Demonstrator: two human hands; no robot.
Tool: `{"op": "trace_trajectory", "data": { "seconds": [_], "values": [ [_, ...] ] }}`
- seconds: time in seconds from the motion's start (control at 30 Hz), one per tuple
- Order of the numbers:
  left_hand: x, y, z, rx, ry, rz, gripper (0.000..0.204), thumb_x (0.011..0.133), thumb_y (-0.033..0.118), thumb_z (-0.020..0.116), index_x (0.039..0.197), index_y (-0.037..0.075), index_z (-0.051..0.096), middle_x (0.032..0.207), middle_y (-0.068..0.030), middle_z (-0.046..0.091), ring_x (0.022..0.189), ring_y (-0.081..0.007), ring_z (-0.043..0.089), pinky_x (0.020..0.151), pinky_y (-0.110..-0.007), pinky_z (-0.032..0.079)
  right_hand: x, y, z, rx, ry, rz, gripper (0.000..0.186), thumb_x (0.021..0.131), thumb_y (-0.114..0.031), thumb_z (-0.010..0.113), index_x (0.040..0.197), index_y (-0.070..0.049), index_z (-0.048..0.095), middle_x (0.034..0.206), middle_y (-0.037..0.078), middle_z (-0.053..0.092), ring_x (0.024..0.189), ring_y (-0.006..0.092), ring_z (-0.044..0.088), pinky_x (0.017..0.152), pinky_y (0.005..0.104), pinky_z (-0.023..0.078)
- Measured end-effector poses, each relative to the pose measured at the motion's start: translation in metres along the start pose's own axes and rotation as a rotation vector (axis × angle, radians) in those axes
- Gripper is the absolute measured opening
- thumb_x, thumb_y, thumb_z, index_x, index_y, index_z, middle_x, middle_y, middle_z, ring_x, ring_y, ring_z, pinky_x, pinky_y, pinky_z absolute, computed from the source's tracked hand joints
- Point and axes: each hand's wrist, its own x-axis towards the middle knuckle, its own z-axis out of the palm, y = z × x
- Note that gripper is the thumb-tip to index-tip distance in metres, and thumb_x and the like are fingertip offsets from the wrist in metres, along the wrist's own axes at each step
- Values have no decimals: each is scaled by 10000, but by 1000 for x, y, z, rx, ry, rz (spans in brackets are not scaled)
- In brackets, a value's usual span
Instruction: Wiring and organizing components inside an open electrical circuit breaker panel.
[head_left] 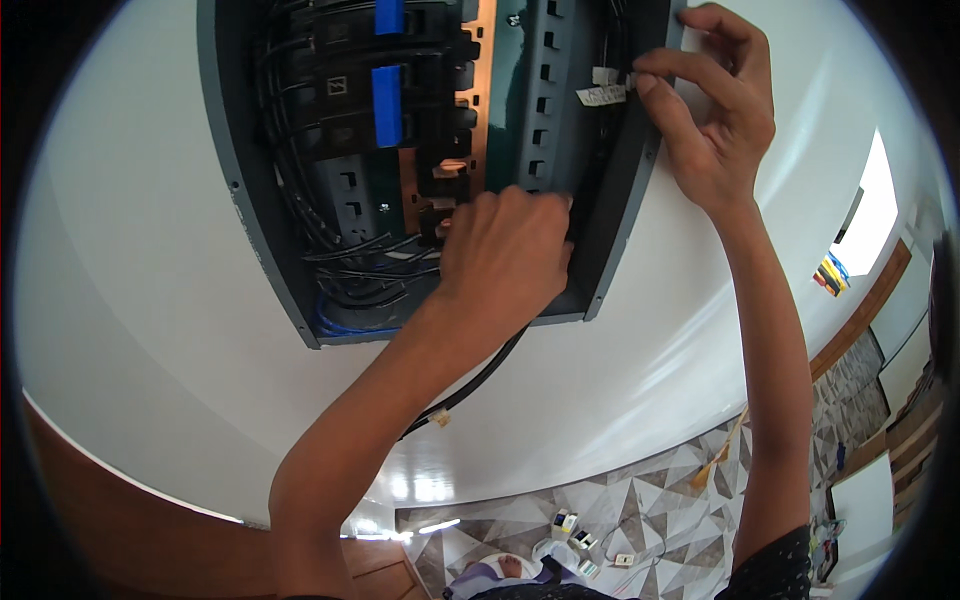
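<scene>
Inside grey panel box (612, 220), upper breakers (345, 105) look seated, lower rail (350, 190) shows, black wires (370, 273) slack; fitting seems partway. Our left hand (508, 245) curls at copper bar (484, 110), grip hidden; right hand (722, 115) nearly pinches white tag (602, 96), hold unclear.

Panel box (615, 225) cut off by top edge; left hand (508, 245): grip hidden.

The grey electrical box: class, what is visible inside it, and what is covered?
Black breakers with blue pieces, copper strips, black wires and white tags. The left hand covers part of the lower interior; what lies behind is hidden.
</scene>
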Motion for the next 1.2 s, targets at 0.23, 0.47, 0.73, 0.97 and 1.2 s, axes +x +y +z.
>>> {"op": "trace_trajectory", "data": {
  "seconds": [0.23, 0.47, 0.73, 0.97, 1.2],
  "values": [
    [-6, 5, -2, 1, -31, -27, 410, 823, 76, 733, 1226, 27, 673, 904, -188, 747, 815, -348, 739, 786, -435, 587, 0, 7, 5, -86, 32, -52, 123, 698, -110, 733, 813, -88, 767, 1203, 124, 552, 1085, 271, 542, 887, 360, 442],
    [-8, -11, 7, -409, 202, -19, 396, 845, 20, 694, 1237, -10, 649, 950, -176, 748, 866, -348, 737, 809, -414, 587, -1, -9, 5, -70, 21, 42, 112, 728, -80, 730, 833, -54, 757, 1188, 146, 530, 1088, 270, 533, 875, 351, 433],
    [16, 13, 3, -673, 452, 116, 465, 909, -9, 584, 1361, -73, 498, 961, -273, 700, 866, -407, 707, 767, -477, 551, -2, -9, 6, -48, 32, 55, 107, 749, -75, 733, 845, -30, 742, 1196, 158, 515, 1157, 297, 501, 999, 405, 383],
    [43, 13, 0, -745, 537, 39, 356, 921, 40, 599, 1244, -111, 594, 830, -291, 674, 788, -440, 688, 705, -488, 543, -6, -10, 10, -60, 13, 79, 108, 768, -87, 729, 858, -28, 737, 1200, 162, 504, 1173, 301, 489, 1018, 416, 373],
    [49, 11, 1, -768, 598, 79, 255, 876, 59, 649, 1115, -30, 638, 763, -233, 676, 722, -414, 689, 603, -455, 535, -4, -13, 8, -56, 8, 82, 112, 767, -87, 731, 868, -38, 732, 1182, 160, 487, 1146, 315, 492, 1015, 428, 383]
  ]
}}
